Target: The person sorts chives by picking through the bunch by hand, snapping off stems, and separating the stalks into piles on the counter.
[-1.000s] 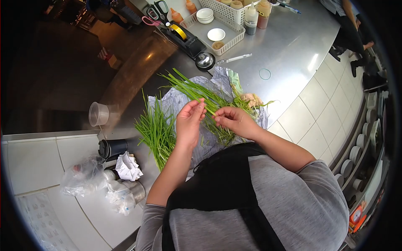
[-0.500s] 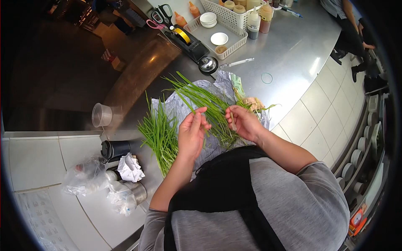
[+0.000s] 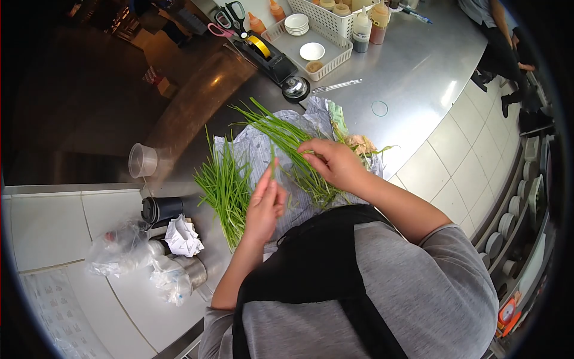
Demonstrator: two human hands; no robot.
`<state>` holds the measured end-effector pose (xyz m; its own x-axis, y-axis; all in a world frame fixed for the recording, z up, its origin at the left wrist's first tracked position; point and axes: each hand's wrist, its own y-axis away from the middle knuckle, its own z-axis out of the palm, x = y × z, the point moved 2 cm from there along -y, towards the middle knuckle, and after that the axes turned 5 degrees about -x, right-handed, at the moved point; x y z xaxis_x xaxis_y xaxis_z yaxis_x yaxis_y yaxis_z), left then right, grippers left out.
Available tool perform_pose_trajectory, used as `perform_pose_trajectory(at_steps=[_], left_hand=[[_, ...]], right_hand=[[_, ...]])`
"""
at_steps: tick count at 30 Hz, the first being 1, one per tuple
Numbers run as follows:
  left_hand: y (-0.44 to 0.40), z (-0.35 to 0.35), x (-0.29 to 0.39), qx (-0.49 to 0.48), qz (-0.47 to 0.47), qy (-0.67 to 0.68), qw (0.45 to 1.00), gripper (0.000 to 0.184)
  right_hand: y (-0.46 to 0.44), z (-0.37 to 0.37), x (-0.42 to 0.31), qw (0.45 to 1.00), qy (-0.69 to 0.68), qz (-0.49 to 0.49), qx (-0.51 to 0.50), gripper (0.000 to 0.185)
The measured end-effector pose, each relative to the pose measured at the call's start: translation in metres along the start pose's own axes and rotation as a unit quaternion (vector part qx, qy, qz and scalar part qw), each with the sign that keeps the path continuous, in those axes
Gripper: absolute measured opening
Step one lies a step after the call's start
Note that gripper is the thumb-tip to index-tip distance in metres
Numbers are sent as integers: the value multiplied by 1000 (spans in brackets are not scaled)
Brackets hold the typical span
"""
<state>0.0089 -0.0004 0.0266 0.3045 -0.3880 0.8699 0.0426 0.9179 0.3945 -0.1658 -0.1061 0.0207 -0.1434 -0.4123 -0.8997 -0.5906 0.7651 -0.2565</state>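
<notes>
My left hand is closed round a few green stalks, whose tips rise above the fingers. To its right my right hand pinches at the lower part of a loose bunch of long green stalks; the fingertips are partly lost among the stalks. This bunch lies across crumpled grey paper. A second green bunch rests on the paper's left side, beside my left forearm. Pale, yellowish scraps are at the paper's right end.
Behind the paper stand a bell, a tape dispenser, a basket with small white dishes and sauce bottles. A clear tub is at the left. Another person is at the upper right.
My left hand has moved down and towards me with the stalks upright in it. My right hand has shifted left and up onto the bunch on the paper.
</notes>
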Motion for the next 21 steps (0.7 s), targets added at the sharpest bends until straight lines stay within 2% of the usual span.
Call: perform_pose_trajectory(at_steps=[1, 2, 3, 4, 5, 6, 7, 9, 11, 12, 14, 18, 20, 21], left_hand=[[7, -12, 2, 54, -1, -50, 997, 44], [10, -35, -4, 106, 44, -136, 984, 45], [14, -62, -13, 157, 87, -220, 959, 45], [22, -83, -18, 160, 88, -220, 958, 45], [31, -102, -18, 224, 107, -361, 899, 46], [40, -114, -18, 282, 123, -492, 815, 47], [47, -123, -22, 285, 122, -492, 814, 47], [60, -131, -29, 294, 94, -584, 751, 51], [67, -132, -34, 300, 98, -572, 757, 50], [69, -131, -36, 303, 104, -560, 764, 50], [70, -127, -35, 304, 108, -569, 756, 49], [71, -101, -15, 308, 149, -602, 722, 44], [66, -91, -10, 301, 167, -599, 723, 42], [64, -87, -10, 293, 181, -597, 724, 40]], right_hand=[[-1, 4, 8, 998, 58, -15, 1, 13], [-3, 8, 15, 993, 116, -31, 2, 12], [-4, 10, 22, 993, 115, -32, -1, 12], [-4, 13, 30, 983, 171, -46, -49, 12], [-6, 16, 36, 967, 226, -61, -96, 12], [-11, 21, 43, 967, 225, -64, -98, 12], [-15, 26, 49, 974, 181, -69, -116, 10], [-26, 36, 62, 978, 135, -74, -138, 10], [-45, 42, 78, 949, 301, 1, -99, 9], [-49, 46, 89, 948, 302, -1, -100, 9], [-55, 55, 107, 884, 441, 57, -147, 15], [-55, 49, 88, 904, 403, 29, -137, 13], [-55, 40, 84, 950, 284, 76, -104, 15], [-54, 39, 84, 950, 285, 75, -105, 15]])
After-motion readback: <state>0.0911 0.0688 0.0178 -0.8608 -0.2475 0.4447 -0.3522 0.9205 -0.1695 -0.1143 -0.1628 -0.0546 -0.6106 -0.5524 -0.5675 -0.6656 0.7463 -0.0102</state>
